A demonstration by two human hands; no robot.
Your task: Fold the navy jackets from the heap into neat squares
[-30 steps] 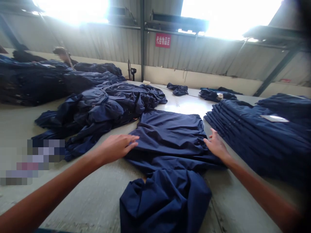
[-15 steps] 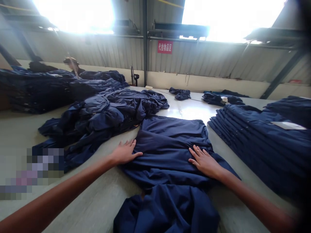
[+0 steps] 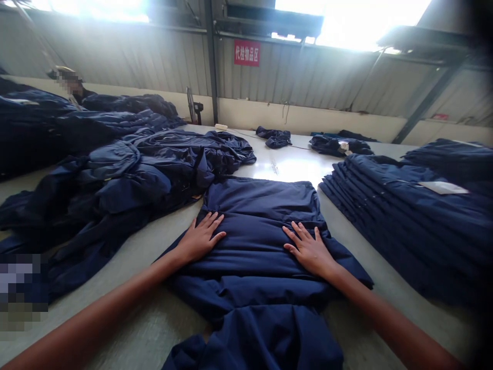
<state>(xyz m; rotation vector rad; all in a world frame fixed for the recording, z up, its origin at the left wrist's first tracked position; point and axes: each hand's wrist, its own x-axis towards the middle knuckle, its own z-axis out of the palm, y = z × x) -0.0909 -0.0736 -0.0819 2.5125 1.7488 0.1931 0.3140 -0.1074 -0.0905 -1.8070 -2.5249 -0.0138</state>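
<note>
A navy blue garment lies spread on the pale table in front of me, its far part folded into a rough rectangle. Its near part is bunched at the bottom of the view. My left hand rests flat on the garment's left side, fingers spread. On the right side, my right hand also lies flat with fingers apart. Neither hand grips the cloth. Creases run across the fabric between the two hands. What kind of garment it is, I cannot tell for sure.
A loose heap of navy garments lies to the left. On the right stands a stack of folded navy garments with a white paper on top. Small dark bundles lie farther back. A person is at the far left.
My left hand has slid inward from the garment's left edge onto the cloth. The right hand stays flat on the cloth. The camera view has shifted to the right and down.
</note>
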